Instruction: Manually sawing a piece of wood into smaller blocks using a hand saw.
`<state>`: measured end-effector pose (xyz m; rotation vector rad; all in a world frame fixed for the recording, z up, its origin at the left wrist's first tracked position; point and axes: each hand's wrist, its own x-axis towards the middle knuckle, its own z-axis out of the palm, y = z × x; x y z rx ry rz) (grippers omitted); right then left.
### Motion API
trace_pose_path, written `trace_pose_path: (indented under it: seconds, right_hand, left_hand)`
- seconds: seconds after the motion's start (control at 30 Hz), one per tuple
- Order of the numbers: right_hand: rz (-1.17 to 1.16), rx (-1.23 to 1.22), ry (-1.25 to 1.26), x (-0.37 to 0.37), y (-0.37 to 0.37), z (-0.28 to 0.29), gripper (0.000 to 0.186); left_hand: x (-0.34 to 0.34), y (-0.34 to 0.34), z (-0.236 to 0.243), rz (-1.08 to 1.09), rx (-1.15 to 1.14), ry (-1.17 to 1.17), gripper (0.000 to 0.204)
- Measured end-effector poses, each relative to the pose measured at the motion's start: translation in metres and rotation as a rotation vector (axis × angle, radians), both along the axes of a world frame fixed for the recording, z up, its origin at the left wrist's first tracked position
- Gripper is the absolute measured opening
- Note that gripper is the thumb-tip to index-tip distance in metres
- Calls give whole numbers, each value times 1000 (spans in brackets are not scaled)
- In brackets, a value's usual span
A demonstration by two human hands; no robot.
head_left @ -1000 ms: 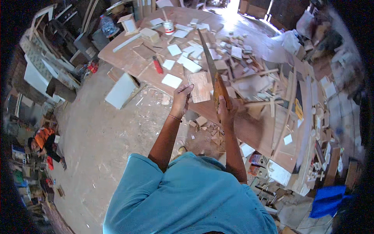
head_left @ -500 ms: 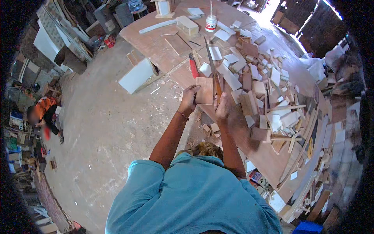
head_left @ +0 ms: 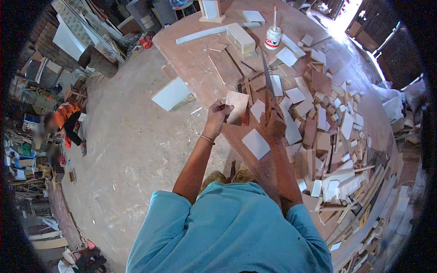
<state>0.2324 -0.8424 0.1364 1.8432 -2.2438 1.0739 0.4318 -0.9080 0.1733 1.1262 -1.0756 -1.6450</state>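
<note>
My left hand pinches a thin rectangular wooden board by its left edge, holding it tilted above the near edge of the table. To the right, my right hand is wrapped round the brown handle of a handsaw. Its long narrow blade points away from me, over the table, apart from the board. Below the saw, a white square piece lies by the table's edge. Something red shows in part behind the board.
The wooden table carries a glue bottle, a wooden box and a heap of offcuts on the right. A white-topped piece juts out at the left edge. A person in orange crouches far left.
The saw has moved right, away from the board, along with my right hand. The board has tilted in my left hand. The view has shifted, so the table sits further right.
</note>
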Motion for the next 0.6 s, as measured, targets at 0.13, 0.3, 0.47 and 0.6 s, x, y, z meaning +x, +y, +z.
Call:
trace_pose_path:
  seconds: [0.13,0.3,0.47,0.6]
  right_hand:
    - [14,121,66,-17,-9,-29,29]
    - [-20,242,125,0,-26,-31,38]
    - [-124,37,71,37,-55,-24,57]
    - [-196,213,-47,78,-96,-35,44]
  left_hand:
    - [9,-19,-19,64,-12,78,6]
    - [13,-58,-31,12,57,127,8]
    - [25,-108,-19,-98,5,95,11]
    - [38,-148,-15,-177,-51,17,15]
